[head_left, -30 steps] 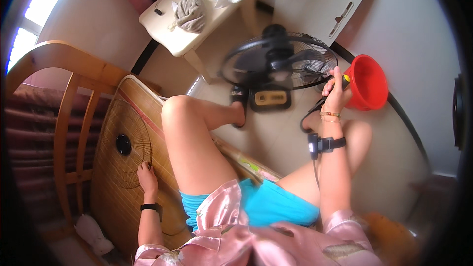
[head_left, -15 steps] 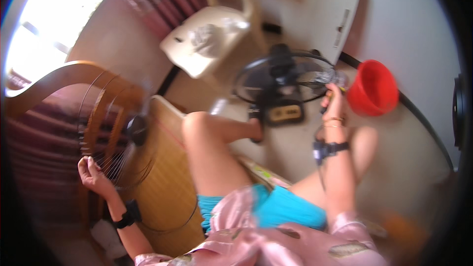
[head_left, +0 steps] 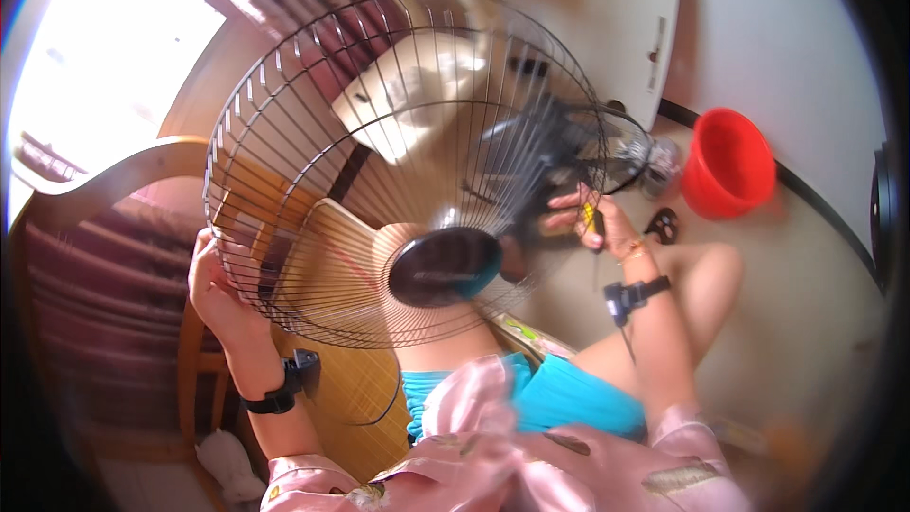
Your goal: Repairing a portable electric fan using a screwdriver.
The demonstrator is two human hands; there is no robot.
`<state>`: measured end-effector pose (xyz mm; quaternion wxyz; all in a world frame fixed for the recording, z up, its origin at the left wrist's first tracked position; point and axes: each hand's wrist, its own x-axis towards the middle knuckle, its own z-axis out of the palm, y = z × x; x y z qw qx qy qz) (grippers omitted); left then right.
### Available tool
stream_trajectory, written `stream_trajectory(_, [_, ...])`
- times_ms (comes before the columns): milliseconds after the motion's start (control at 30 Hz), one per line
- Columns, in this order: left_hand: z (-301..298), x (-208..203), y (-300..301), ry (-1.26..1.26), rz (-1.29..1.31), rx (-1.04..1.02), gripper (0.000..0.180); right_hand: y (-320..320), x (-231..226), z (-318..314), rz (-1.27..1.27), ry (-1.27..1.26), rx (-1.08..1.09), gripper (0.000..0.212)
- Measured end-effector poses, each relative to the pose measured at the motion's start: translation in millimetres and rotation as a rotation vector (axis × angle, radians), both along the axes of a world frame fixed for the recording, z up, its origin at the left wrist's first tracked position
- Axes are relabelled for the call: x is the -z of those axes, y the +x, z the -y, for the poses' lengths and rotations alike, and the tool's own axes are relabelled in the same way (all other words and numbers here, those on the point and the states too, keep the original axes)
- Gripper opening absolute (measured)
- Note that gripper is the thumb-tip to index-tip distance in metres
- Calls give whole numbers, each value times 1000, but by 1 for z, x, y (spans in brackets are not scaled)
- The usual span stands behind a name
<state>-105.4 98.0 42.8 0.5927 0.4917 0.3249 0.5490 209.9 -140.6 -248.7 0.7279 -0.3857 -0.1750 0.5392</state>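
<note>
A round black wire fan grille [head_left: 444, 267] with a dark round centre badge is held up, tilted, over my left thigh. My left hand [head_left: 226, 296] grips its left rim. My right hand [head_left: 614, 229] is at the grille's right edge, some fingers stretched toward the wires; whether they touch cannot be told. Against its palm it holds a screwdriver [head_left: 593, 220] with a yellow and black handle, the thin shaft pointing down. Behind the grille stands the dark fan body [head_left: 550, 156], blurred and partly hidden by the wires.
A red bucket [head_left: 728, 166] stands on the floor at the right, beside the wall. A cream chair [head_left: 384, 123] with light things on it is behind the grille. At the left is a wooden chair [head_left: 123, 171]. A white board [head_left: 626, 28] leans at the back.
My left hand has brought the grille from beside the wooden chair up and right, in front of me. My right hand has shifted slightly left and down, its fingers opening toward the grille.
</note>
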Motion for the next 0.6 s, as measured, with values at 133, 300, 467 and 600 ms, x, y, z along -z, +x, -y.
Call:
stream_trajectory(133, [-6, 44, 18, -76, -63, 588, 14, -1, 17, 10, -264, 91, 42, 78])
stream_trajectory(300, [-13, 131, 69, -108, -145, 245, 21, 18, 35, 55, -208, 122, 357, 64])
stream_trajectory(467, [-33, 179, 58, 276, -532, 580, 31, 33, 37, 82, -40, 141, 492, 41])
stream_trajectory(600, [-1, 153, 73, 243, -519, 700, 35, 44, 39, 89, 170, 18, 493, 40])
